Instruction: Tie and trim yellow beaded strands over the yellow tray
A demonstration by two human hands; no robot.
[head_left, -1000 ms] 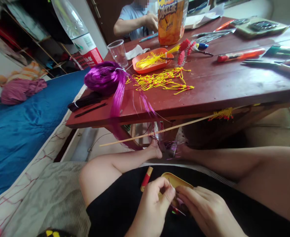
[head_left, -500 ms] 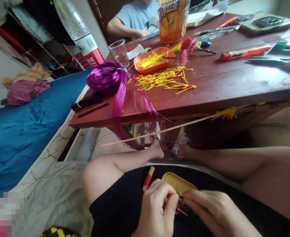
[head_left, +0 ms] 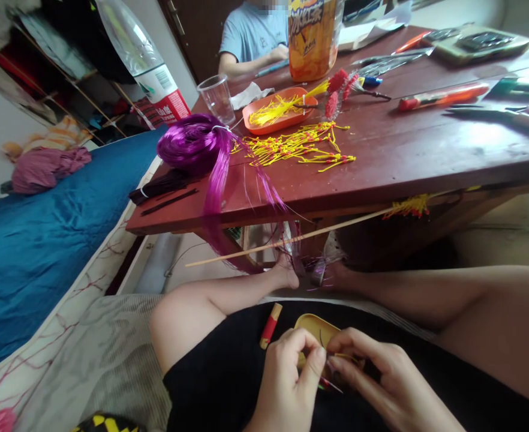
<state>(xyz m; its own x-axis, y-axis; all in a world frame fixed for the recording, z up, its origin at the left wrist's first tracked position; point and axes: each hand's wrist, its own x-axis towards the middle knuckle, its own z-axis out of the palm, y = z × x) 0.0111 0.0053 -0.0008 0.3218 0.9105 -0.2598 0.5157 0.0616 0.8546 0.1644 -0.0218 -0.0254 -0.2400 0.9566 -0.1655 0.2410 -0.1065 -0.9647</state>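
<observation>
Over my lap, my left hand is closed in a pinch, thumb against forefinger. A thin dark wire-like strand sticks up from its fingertips. Close beside it, my right hand has thumb and forefinger curled together around something small and dark, mostly hidden. A thin yellow strand shows by the right fingers. Beneath both hands lies a yellow tray, partly covered. Below the fingertips is a thin red-and-white piece. Left of the tray, a red and tan tube rests on the black cloth.
On the red-brown table are a purple thread bundle, yellow red-tipped strands, an orange tray, a plastic cup and bottles. A thin stick juts along the table's front edge. Another person sits opposite.
My right hand's forefinger has lifted and bent, opening a gap above the thumb. The dark strand now shows upright by my left fingertips. The person opposite has shifted an arm.
</observation>
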